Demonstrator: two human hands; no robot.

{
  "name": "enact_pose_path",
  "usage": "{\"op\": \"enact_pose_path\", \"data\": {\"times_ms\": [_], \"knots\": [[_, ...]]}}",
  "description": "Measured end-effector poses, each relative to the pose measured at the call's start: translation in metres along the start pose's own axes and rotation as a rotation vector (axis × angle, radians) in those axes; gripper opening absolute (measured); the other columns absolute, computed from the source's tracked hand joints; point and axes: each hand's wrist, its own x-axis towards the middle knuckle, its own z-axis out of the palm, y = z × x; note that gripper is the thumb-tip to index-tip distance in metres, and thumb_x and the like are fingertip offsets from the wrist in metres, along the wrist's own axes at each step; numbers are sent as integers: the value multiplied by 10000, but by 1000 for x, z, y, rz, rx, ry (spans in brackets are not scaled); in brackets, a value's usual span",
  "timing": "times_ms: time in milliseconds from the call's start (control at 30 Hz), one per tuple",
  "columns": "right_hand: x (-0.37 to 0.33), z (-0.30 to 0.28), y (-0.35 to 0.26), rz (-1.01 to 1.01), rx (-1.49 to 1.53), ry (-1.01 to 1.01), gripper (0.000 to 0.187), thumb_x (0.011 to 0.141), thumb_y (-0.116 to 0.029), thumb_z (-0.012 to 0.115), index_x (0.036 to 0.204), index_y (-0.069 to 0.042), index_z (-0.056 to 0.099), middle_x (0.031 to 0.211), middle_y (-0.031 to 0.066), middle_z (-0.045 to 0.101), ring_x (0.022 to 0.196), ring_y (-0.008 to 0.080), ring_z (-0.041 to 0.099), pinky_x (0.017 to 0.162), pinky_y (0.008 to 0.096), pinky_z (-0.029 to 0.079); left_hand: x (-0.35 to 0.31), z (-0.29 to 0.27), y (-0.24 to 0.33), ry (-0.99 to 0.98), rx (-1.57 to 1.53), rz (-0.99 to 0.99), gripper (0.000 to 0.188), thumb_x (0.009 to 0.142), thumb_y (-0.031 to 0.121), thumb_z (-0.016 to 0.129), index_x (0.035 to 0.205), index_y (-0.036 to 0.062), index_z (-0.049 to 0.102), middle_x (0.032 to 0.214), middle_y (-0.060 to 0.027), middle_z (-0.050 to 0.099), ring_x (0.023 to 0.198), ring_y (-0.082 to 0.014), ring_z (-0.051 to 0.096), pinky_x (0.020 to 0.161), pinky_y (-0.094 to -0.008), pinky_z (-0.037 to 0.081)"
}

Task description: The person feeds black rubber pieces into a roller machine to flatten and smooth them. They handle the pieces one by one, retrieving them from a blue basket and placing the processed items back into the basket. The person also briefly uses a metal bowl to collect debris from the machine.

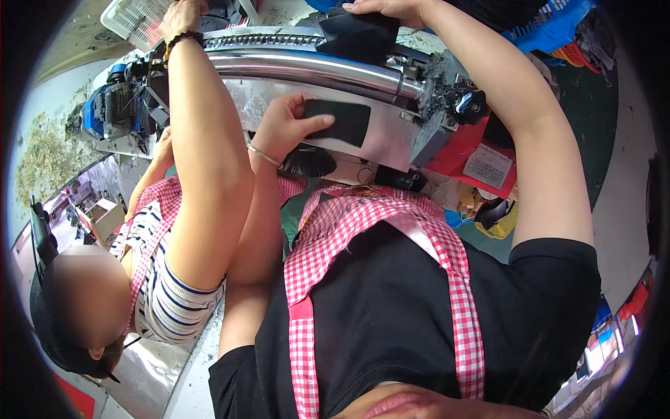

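My left hand pinches a small black rectangular piece of sheet material, thumb on top, over the metal plate of a roller machine. Just beyond lies the machine's long shiny roller. Up at the far right, partly cut off by the upper edge, my right hand grips larger dark flexible pieces lying over the back of the roller. A co-worker's bare arm crosses in front of my left forearm and reaches the far left of the machine.
A white plastic basket stands at the far left, a blue one at the far right. At the machine's ends are a blue motor and a black knob. The co-worker, in a striped top, is close on my left.
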Motion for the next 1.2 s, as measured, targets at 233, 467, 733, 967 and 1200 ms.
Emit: {"op": "enact_pose_path", "data": {"times_ms": [233,467,733,967,1200], "knots": [[2,-9,7,-21,122,-119,471,996,-479,619,1204,-60,676,1188,65,619,1093,192,552,921,385,438,-16,5,21,10,321,-159,312,917,261,780,778,-2,687,688,-56,688,576,-76,631,523,-210,499],[3,-10,7,17,133,-48,473,933,-514,686,1160,-99,702,1055,43,640,998,197,578,893,381,442,-60,17,-29,-394,77,-170,189,911,102,772,986,-9,638,781,-28,691,644,-65,640,564,-215,521],[2,-14,10,84,215,13,341,906,-366,731,1129,-110,711,1061,32,689,987,196,637,882,374,490,32,26,59,517,760,869,414,765,-4,783,1157,71,673,1021,-68,692,843,-187,661,700,-294,540],[7,-17,22,30,201,-26,524,867,-485,731,1240,-121,672,1124,37,734,1009,155,691,926,396,535,120,25,73,488,870,948,232,811,127,788,1034,182,757,1081,-55,701,1016,-349,639,925,-432,509],[16,-15,33,-85,128,-37,491,899,-473,670,1254,-134,654,1195,55,701,1075,181,669,933,402,537,130,28,83,43,781,763,392,906,81,706,1289,124,636,888,-72,695,847,-147,663,812,-304,532]]}}
